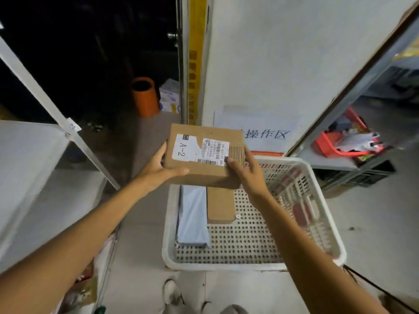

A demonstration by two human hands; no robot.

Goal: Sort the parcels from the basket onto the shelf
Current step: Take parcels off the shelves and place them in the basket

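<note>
While held at frame centre, label [192, 150] up, presumably for reading: box [204, 174] above basket [226, 266], fingers of left hand [156, 171] and right hand [249, 175] clamped on sides.

**A:** Where does the single view sit?

**B:** On the person's head, facing forward and steeply down. The left forearm [90, 223] and right forearm [294, 234] run up from the lower corners to a cardboard parcel [204, 173] at mid-frame.

**A:** How near is it?

**B:** Near. The white basket [226, 266] lies on the floor [140, 234] just below the parcel, with a shoe [171, 291] at the bottom edge.

**A:** And the sides?

**B:** The lens is wide, so straight lines lean. A shelf [29, 155] fills the left edge, a rack [353, 87] slants in from the right, and the wall [294, 64] stands ahead.
</note>
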